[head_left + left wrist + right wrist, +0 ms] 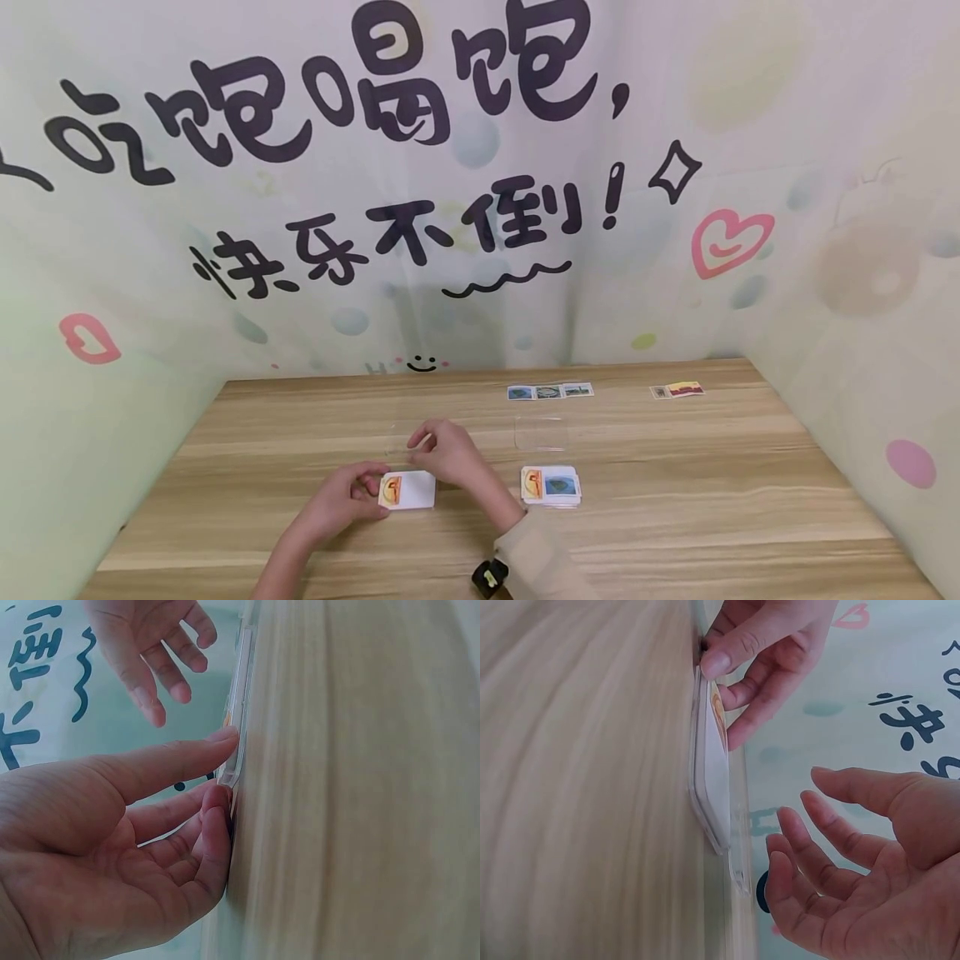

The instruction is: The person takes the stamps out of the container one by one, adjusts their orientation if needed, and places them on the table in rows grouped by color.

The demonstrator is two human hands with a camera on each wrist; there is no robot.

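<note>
My left hand [337, 504] grips the left end of a stack of white cards [414, 492] lying flat on the table. A small orange picture shows at the stack's left side. The left wrist view has the thumb at one corner of its clear plastic case [244, 742], with the curled fingers against the other side. Just behind the stack is my right hand [448, 454], its fingers loosely bent with nothing between them. In the head view it overlaps a clear plastic lid [397, 439], which lies on the table beyond the stack.
To the right sits another card stack [551, 487] with a stamp-like picture on top, and behind it a second clear lid [542, 435]. Small stamps [550, 392] lie in a row at the back, with more stamps [684, 389] farther right. A printed curtain [480, 325] encloses the table.
</note>
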